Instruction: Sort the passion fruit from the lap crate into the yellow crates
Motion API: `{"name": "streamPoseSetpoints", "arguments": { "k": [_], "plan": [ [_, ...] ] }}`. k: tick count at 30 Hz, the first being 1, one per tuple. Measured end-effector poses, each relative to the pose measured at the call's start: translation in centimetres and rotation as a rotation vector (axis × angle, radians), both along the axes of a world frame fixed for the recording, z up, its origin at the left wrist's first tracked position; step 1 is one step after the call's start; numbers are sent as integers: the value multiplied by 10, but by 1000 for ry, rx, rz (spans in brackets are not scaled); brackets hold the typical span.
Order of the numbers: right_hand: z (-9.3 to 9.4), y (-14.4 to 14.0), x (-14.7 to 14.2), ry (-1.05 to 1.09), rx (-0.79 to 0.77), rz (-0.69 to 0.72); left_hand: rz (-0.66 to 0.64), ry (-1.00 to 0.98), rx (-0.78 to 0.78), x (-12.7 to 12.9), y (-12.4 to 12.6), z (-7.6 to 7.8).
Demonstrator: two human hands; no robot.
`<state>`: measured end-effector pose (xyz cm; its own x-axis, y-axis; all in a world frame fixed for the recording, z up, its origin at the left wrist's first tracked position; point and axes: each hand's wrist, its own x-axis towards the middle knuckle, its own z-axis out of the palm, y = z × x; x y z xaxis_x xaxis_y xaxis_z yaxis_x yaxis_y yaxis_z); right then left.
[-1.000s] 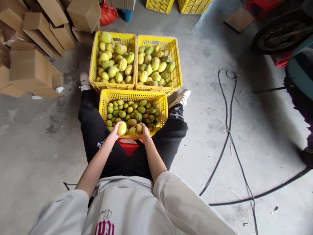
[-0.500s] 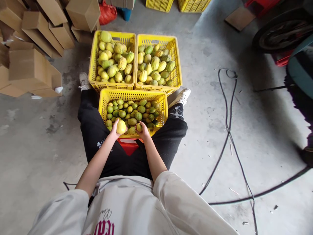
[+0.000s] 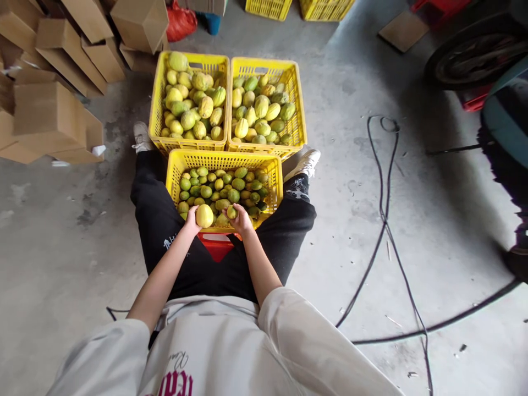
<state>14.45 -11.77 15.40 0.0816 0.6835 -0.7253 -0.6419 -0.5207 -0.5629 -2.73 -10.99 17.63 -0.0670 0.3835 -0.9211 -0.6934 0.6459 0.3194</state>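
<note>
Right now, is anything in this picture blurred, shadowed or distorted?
Head view: the round yellow fruit in the left hand and the small greenish-yellow fruit in the right hand look fairly clear; head view, right side: shadow darkens the grey concrete floor near the black tyre; head view, right edge: the teal and black object looks smeared, its outline jagged.

- Pale fruit (image 3: 204, 216) hides fingers of the left hand (image 3: 191, 220).
- A smaller fruit (image 3: 232, 212) partly covers the right hand (image 3: 243, 221).
- Trousers (image 3: 208, 280) obscure most of a red object (image 3: 217, 251), its form unclear.
- The top edge crops two far crates (image 3: 268, 7).
- Boxes (image 3: 51, 116) run off at left.
- A wheel (image 3: 466, 63) is cut short at right.
- Shirt lettering (image 3: 175, 384) disappears below the bottom edge.
- Floor scraps (image 3: 462, 347) lie too small to identify.
</note>
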Motion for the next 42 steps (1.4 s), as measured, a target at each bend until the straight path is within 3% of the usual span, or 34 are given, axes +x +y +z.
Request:
{"name": "streamPoseSetpoints", "arguments": {
  "k": [4,10,17,23,30,42],
  "plan": [
    [0,0,-1,98,-16,45,-84,-111,-4,2,0,5],
    [-4,-2,2,113,5,91,-50,-119,-10,2,1,8],
    [-4,0,-1,64,-3,9,-89,-53,53,3,1,6],
    [-2,4,0,101,-82,-121,-81,20,8,2,-1,2],
    [-1,8,5,144,-160,-113,-53,-113,62,-1,1,4],
    [-13,7,0,27,-149,-67,-62,-73,48,0,1,7]
  ]
}}
